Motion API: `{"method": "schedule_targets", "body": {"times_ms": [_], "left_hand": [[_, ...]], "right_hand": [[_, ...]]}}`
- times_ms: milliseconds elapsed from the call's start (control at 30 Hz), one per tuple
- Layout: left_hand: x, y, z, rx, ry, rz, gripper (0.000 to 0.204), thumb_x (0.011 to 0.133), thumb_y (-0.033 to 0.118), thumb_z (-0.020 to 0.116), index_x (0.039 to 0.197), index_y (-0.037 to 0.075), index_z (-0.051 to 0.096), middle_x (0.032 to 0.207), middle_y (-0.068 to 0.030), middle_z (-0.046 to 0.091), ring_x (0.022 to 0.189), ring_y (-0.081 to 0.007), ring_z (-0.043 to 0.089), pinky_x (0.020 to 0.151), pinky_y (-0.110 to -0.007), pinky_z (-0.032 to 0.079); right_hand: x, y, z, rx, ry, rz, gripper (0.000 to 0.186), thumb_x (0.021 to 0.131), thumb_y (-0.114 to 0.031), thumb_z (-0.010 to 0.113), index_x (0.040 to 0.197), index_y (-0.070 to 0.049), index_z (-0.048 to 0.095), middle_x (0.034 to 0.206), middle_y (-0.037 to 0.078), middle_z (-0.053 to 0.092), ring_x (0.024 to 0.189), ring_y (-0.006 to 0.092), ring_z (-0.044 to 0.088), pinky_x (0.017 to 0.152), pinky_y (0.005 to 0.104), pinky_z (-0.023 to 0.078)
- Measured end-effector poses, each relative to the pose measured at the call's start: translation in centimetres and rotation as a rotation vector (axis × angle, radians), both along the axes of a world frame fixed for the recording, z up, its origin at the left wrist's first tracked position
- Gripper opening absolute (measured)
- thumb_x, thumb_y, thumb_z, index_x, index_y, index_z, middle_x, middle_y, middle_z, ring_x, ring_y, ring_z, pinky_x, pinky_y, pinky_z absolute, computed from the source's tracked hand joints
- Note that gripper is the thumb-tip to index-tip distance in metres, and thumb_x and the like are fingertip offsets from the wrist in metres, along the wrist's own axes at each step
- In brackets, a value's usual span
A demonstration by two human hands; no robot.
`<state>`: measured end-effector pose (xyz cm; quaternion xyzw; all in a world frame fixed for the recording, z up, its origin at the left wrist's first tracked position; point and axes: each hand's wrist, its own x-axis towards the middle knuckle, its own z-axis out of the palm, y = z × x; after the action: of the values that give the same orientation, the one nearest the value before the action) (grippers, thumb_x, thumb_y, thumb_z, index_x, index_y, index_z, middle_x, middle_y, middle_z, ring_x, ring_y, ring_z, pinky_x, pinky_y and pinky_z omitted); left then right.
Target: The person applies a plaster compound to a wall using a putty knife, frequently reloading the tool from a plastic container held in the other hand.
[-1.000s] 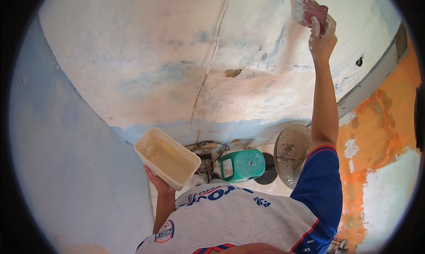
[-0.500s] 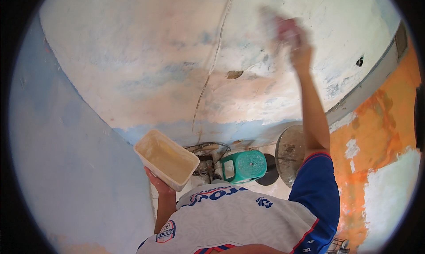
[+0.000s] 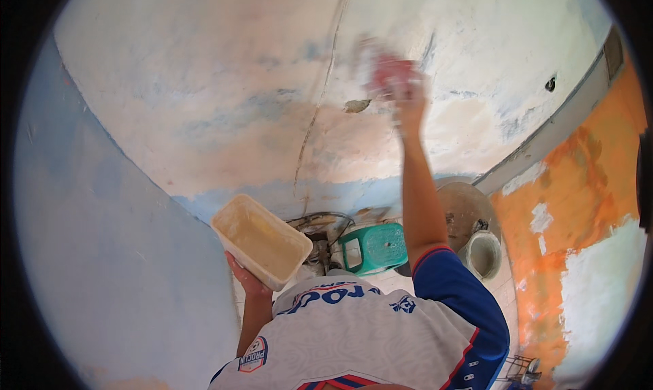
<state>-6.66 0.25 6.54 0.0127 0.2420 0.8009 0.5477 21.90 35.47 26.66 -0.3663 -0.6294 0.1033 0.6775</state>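
Leftward and lower against the wall, our right hand has swept since the earlier frame, blurred but closed on a reddish spreader jutting up-left from that grip. Our left hand grips the cream tub just above it. Blue lettering crosses our shirt right of that hand; a badge sits below.

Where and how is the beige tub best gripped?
The beige tub is probably best held along its lower-left long side, approached from the person's left, where the left hand supports it. Its oblong shape offers a straight edge there, and gripping from outside leaves the upward-facing opening clear.
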Motion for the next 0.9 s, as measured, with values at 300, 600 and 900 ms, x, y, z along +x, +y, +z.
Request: {"method": "schedule_targets", "body": {"times_ms": [300, 600, 900], "left_hand": [[-0.9, -0.9, 0.6, -0.009, 0.042, 0.036, 0.068, 0.107, 0.063, 0.033, 0.156, 0.017, 0.039, 0.154, -0.0072, 0.047, 0.138, -0.028, 0.049, 0.114, -0.044, 0.044], [-0.7, -0.7, 1.6, -0.101, 0.116, 0.032, 0.069, 0.107, 0.064, 0.031, 0.157, 0.015, 0.037, 0.155, -0.0081, 0.046, 0.139, -0.0293, 0.049, 0.115, -0.045, 0.044], [-0.7, -0.8, -0.3, 0.0, 0.079, 0.029, 0.066, 0.107, 0.062, 0.034, 0.155, 0.016, 0.04, 0.152, -0.0071, 0.048, 0.136, -0.0286, 0.05, 0.113, -0.044, 0.045]], "right_hand": [[8.9, -0.2, 2.8, 0.062, 0.493, -0.173, 0.046, 0.102, -0.019, 0.065, 0.134, 0.006, 0.044, 0.114, 0.02, 0.07, 0.091, 0.022, 0.073, 0.066, 0.0303, 0.062], [6.3, 2.8, 3.6, -0.109, -0.121, -0.151, 0.032, 0.099, -0.015, 0.07, 0.126, -0.002, 0.058, 0.102, 0.013, 0.073, 0.08, 0.0161, 0.07, 0.062, 0.0282, 0.055], [0.2, -2.1, -1.6, -0.071, -0.361, 0.011, 0.034, 0.099, -0.028, 0.068, 0.127, -0.01, 0.064, 0.087, 0.02, 0.068, 0.071, 0.0325, 0.069, 0.069, 0.0416, 0.054]]}}
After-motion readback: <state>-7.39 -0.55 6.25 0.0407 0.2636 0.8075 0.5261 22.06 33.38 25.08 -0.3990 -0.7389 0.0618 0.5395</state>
